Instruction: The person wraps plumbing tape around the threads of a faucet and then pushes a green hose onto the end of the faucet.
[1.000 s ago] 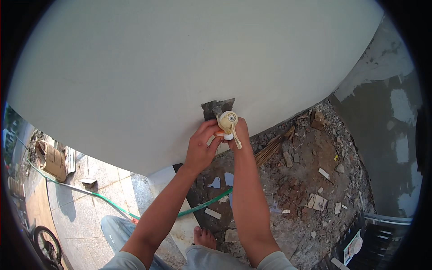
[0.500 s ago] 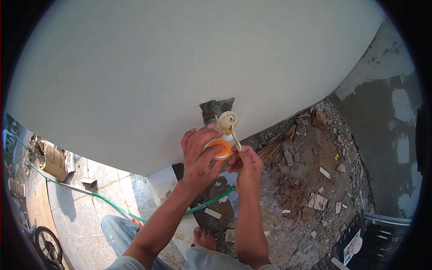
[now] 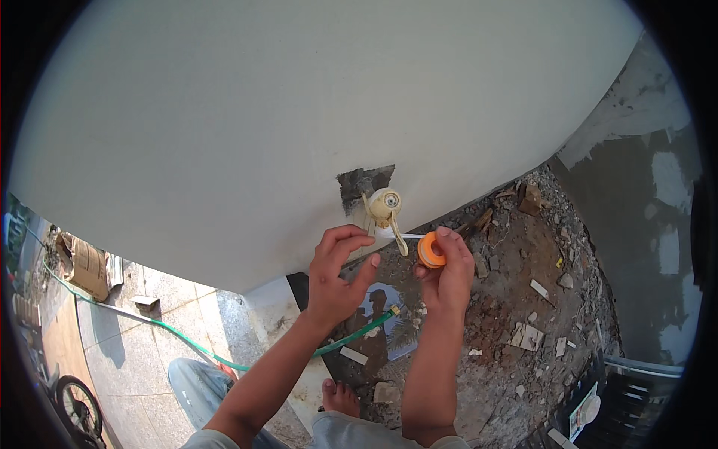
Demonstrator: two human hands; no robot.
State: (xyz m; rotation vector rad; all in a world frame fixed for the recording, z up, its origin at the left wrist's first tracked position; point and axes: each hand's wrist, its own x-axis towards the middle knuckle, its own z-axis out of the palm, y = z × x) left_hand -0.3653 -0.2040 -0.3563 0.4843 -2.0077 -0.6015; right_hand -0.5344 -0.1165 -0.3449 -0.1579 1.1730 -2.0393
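Note:
A cream-coloured tap (image 3: 384, 203) with a lever handle sticks out of the wall, with white tape (image 3: 386, 233) around its lower end. My right hand (image 3: 453, 273) grips an orange spool of thread seal tape (image 3: 431, 250), just right of the tap. A taut white strip runs from the spool to the taped end, passing by the lever. On the tap's left side is my left hand (image 3: 336, 278), thumb and fingers apart and nothing in its grasp. Its fingertips are close to the taped end; whether they touch it I cannot tell.
Around the tap's pipe, the pale wall (image 3: 224, 150) has a rough dark patch (image 3: 360, 184). A green hose (image 3: 351, 338) ends below my hands, near a puddle. Rubble and tile scraps (image 3: 528, 336) lie to the right. A cardboard sack (image 3: 82, 266) stands on the tiled floor at left.
The spool has passed from my left hand to my right and moved rightward, drawing out a strip of tape. My left hand has opened, staying left of the tap.

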